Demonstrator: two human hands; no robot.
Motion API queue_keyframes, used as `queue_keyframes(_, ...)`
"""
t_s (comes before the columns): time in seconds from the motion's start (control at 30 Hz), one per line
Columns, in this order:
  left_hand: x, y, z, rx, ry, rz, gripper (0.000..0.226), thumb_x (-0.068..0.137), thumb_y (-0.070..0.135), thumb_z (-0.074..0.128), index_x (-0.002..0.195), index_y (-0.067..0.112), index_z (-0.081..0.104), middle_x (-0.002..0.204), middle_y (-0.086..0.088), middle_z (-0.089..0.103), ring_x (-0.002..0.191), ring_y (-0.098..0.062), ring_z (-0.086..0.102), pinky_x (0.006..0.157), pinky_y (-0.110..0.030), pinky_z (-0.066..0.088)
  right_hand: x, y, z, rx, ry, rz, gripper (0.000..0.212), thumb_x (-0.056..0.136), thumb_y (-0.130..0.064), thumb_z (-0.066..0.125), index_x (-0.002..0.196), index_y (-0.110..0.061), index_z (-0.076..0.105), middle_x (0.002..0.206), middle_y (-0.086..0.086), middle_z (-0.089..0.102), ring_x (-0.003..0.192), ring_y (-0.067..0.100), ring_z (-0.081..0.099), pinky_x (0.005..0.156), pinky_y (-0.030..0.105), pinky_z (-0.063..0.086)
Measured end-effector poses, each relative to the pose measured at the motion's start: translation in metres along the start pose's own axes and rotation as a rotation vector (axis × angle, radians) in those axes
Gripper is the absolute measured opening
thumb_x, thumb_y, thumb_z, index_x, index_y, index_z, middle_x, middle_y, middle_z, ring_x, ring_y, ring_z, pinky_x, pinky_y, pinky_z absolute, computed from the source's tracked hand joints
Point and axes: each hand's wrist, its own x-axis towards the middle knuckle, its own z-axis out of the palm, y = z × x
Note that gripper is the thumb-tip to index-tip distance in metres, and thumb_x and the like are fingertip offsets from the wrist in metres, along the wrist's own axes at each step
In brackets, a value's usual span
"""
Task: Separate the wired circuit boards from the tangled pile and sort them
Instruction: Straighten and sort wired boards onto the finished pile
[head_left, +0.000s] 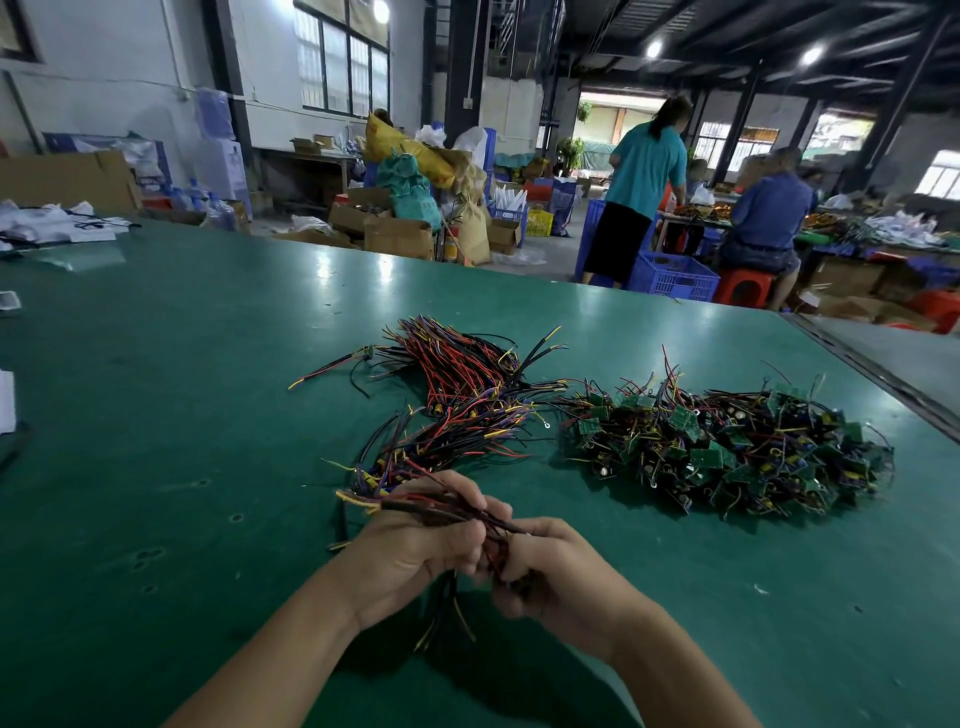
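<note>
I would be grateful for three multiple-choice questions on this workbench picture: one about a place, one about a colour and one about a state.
1. Where does the pile of circuit boards lie, seen from the person's hands?
A. Further out and to the right
B. Further out and to the left
C. Directly beneath them

2. What colour is the table?
A. White
B. Green
C. Brown

3. What are the left hand and right hand doing?
A. Resting flat on the table
B. Holding a bundle of wires together
C. Lifting a box

Answers:
1 A: the boards are heaped on the right side of the table, beyond the hands.
2 B: the whole top is green.
3 B: the fingers of both hands curl round the wires, above the table.
</note>
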Motion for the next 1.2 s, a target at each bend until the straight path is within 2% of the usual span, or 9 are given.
queue_keyframes(0.1,0.0,-0.003,-0.001,-0.028,0.018,0.007,0.036,0.055,0.019,0.094,0.084,0.016,0.073,0.096,-0.017,0.071,0.062,-0.016,0.064,0.059,-0.024,0.054,-0.002,-0.001,-0.007,0.105,-0.06,0.052,0.021,0.059,-0.003,0.057,0.078,-0.007,0.065,0.075,0.011,0.056,0.05,0.016,0.04,0.045,0.021,0.031)
queue_keyframes(0.2,0.003,-0.003,0.002,-0.021,0.058,-0.008,0.007,0.074,0.012,0.076,0.079,0.014,0.072,0.087,-0.014,0.07,0.057,-0.013,0.06,0.055,-0.023,0.052,-0.004,-0.001,-0.013,0.155,-0.118,0.095,0.025,0.063,-0.004,0.06,0.087,-0.006,0.067,0.08,0.011,0.057,0.054,0.015,0.04,0.048,0.02,0.031)
queue_keyframes(0.27,0.007,-0.004,0.003,-0.044,0.131,-0.017,0.008,0.081,0.006,0.059,0.078,0.009,0.066,0.081,-0.014,0.066,0.054,-0.013,0.053,0.052,-0.024,0.05,-0.003,-0.002,-0.015,0.211,-0.151,0.127,0.03,0.071,-0.008,0.065,0.101,-0.007,0.067,0.087,0.01,0.059,0.06,0.015,0.047,0.052,0.02,0.039)
queue_keyframes(0.37,0.011,-0.004,0.0,-0.097,0.198,0.007,0.003,0.084,0.006,0.052,0.083,0.005,0.055,0.078,-0.012,0.061,0.054,-0.014,0.047,0.052,-0.025,0.047,-0.002,-0.003,-0.018,0.355,-0.101,0.18,0.033,0.088,-0.026,0.063,0.117,-0.011,0.06,0.101,0.013,0.065,0.074,0.02,0.06,0.065,0.026,0.053)
queue_keyframes(0.47,0.012,-0.004,-0.003,-0.154,0.196,0.05,0.003,0.085,0.008,0.05,0.085,0.005,0.051,0.077,-0.01,0.061,0.053,-0.014,0.046,0.054,-0.023,0.047,-0.004,-0.004,-0.021,0.529,-0.081,0.171,0.035,0.093,-0.028,0.052,0.113,-0.004,0.068,0.111,0.022,0.065,0.084,0.029,0.067,0.071,0.029,0.058)
queue_keyframes(0.6,0.012,-0.004,-0.005,-0.139,0.187,0.087,0.004,0.086,0.007,0.049,0.085,0.004,0.051,0.078,-0.01,0.06,0.055,-0.016,0.046,0.056,-0.023,0.048,-0.004,-0.004,-0.02,0.597,-0.016,0.124,0.031,0.089,-0.019,0.059,0.108,0.002,0.072,0.107,0.025,0.066,0.085,0.032,0.068,0.071,0.027,0.06)
queue_keyframes(0.93,0.011,-0.007,-0.004,0.127,0.31,0.181,0.004,0.08,0.008,0.056,0.082,0.006,0.059,0.077,-0.012,0.068,0.056,-0.013,0.054,0.054,-0.023,0.049,0.001,-0.003,-0.02,0.404,0.096,-0.021,0.022,0.08,-0.002,0.065,0.099,0.002,0.075,0.099,0.024,0.069,0.08,0.03,0.072,0.068,0.025,0.059)
queue_keyframes(1.1,0.013,-0.014,-0.01,0.333,0.404,0.227,0.037,0.092,-0.005,0.052,0.074,0.024,0.066,0.08,-0.008,0.072,0.063,-0.013,0.06,0.058,-0.021,0.05,0.004,0.0,-0.014,0.26,0.154,-0.14,0.019,0.074,-0.003,0.069,0.092,0.0,0.077,0.1,0.02,0.072,0.085,0.022,0.07,0.076,0.026,0.057)
queue_keyframes(1.2,0.016,-0.018,-0.012,0.335,0.432,0.227,0.014,0.091,-0.001,0.056,0.09,0.012,0.063,0.088,-0.01,0.074,0.075,-0.016,0.067,0.063,-0.022,0.053,0.005,0.002,-0.013,0.242,0.202,-0.171,0.021,0.071,-0.003,0.071,0.091,0.0,0.077,0.098,0.021,0.072,0.086,0.023,0.07,0.077,0.025,0.057)
